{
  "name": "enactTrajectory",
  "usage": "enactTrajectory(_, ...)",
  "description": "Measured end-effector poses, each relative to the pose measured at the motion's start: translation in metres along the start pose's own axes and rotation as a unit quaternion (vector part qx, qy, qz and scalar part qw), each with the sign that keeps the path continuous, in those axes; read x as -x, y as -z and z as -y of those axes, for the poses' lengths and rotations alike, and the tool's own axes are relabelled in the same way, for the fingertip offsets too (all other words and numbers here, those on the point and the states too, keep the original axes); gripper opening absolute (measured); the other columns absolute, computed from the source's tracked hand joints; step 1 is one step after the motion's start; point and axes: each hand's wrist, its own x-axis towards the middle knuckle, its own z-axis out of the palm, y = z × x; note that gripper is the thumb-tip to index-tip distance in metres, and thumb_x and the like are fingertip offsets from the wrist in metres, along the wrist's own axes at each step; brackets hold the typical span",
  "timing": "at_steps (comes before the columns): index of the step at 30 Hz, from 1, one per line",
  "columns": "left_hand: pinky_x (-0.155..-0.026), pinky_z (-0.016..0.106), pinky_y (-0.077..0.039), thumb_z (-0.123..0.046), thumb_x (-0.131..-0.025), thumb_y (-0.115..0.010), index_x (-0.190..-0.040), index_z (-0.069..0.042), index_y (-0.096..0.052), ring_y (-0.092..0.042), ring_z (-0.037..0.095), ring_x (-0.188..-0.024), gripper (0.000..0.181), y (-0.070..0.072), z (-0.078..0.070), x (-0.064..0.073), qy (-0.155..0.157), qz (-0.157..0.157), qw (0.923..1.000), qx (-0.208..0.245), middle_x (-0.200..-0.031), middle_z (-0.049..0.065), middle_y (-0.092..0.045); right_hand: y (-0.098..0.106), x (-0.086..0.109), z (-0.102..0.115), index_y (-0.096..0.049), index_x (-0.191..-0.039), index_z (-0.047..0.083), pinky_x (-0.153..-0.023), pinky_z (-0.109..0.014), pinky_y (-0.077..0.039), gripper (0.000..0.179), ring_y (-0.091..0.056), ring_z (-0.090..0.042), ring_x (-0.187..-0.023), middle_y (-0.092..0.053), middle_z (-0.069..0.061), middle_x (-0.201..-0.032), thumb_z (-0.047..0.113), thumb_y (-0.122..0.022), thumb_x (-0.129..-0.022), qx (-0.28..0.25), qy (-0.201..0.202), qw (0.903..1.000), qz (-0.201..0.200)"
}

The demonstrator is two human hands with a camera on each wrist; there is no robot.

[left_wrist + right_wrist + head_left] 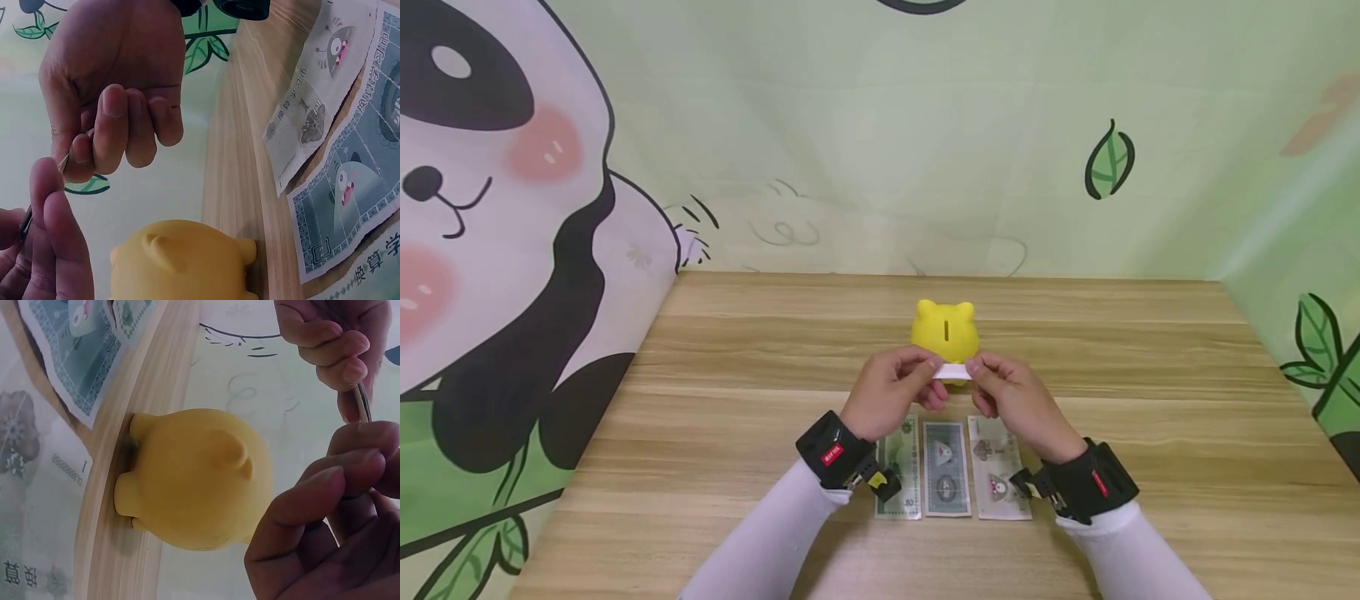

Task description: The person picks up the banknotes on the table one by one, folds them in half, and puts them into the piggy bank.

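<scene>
Because its two ends are being pinched between thumb and fingers, the white strip point(953, 372) is stretching straight across the head view just below centre, the left hand point(886, 390) gripping one end and the right hand point(1024, 406) the other; this shared hold is probably preventing any sag. Beyond it, the yellow piggy bank point(946, 320) is standing on the wooden table point(715, 433), its slot point(947, 331) showing while the strip and fingers are hiding part of its lower side. At lower centre, the green note point(910, 454), blue-grey note point(947, 467) and pale note point(1000, 487) are lying side by side, apparently spaced so each printed face is showing.

From the left wrist, the left hand is occupying the lower left and the right hand the upper left, fingers bending inward; the bank is appearing at bottom centre, the notes along the right.

From the right wrist, the bank's feet are resting on the tabletop near centre, presumably steadying its round body. Both hands are meeting the strip's thin edge at right.
</scene>
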Motion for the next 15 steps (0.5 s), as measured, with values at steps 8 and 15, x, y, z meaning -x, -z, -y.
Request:
enactTrajectory(8, -0.073, 0.044, -0.065, -0.015, -0.106, -0.059, -0.107, 0.000, -0.072, -0.073, 0.016, -0.066, 0.020, 0.0006, -0.0003, -0.0001, -0.002, -0.009, 0.9999, -0.011, -0.079, 0.011, -0.074, -0.0011, -0.0002, 0.0015, -0.054, -0.087, 0.005, -0.057, -0.026, -0.037, 0.033, -0.042, -0.013, -0.057, -0.046, -0.002, -0.064, 0.025, -0.045, -0.111, -0.005, -0.001, 1.0000, 0.000)
enactTrajectory(15, -0.072, 0.042, -0.066, -0.016, -0.106, -0.061, -0.106, -0.001, -0.073, -0.072, 0.016, -0.065, 0.020, -0.0003, 0.0008, -0.0007, 0.004, -0.013, 0.9999, 0.001, -0.077, 0.009, -0.073, -0.0011, 0.0005, 0.0028, -0.052, -0.086, 0.001, -0.057, -0.026, -0.036, 0.037, -0.042, -0.013, -0.057, -0.046, -0.001, -0.063, 0.026, -0.045, -0.111, -0.010, -0.004, 0.9999, 0.002)
